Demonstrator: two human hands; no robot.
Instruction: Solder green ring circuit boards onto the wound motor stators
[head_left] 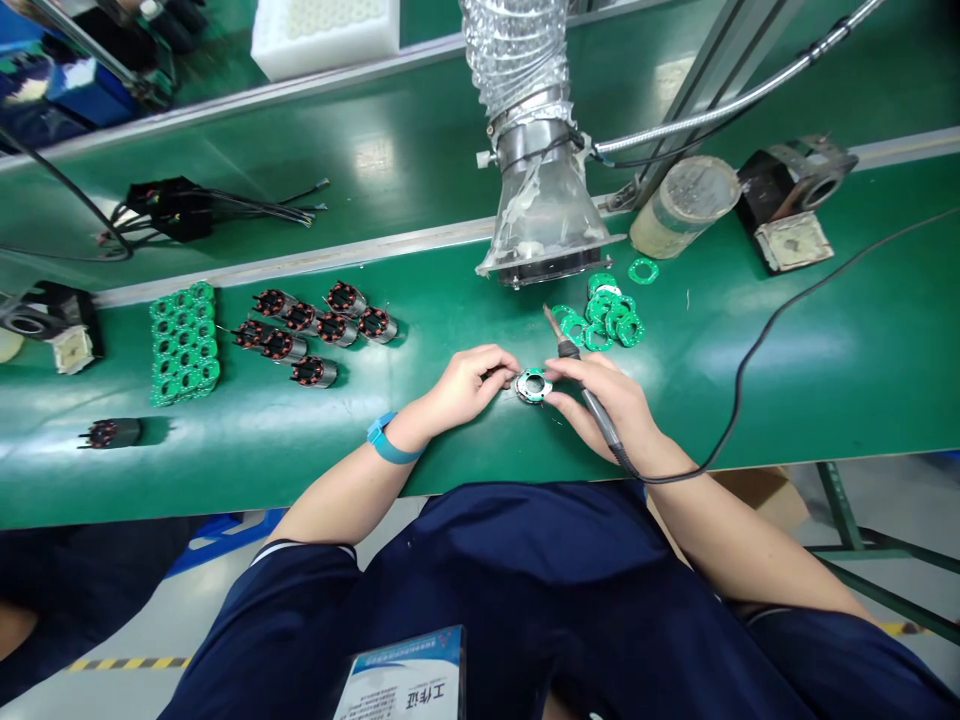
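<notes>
On the green worktop (pixel 787 350), both hands pinch the small stator (pixel 533 384), left hand (pixel 469 385) steadying, right hand (pixel 604 395) also gripping the soldering iron (pixel 581 385); it looks light, rigid, fine-wired, best held by its rim.

I can read one thing here: the white-and-blue badge card (pixel 409 678) on the chest shows "工作证", upside down. Its smaller print is too blurred for me.

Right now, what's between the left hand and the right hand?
Head view: a small round motor part with a green ring board on top sits between the left hand and the right hand, which holds a soldering iron.
</notes>
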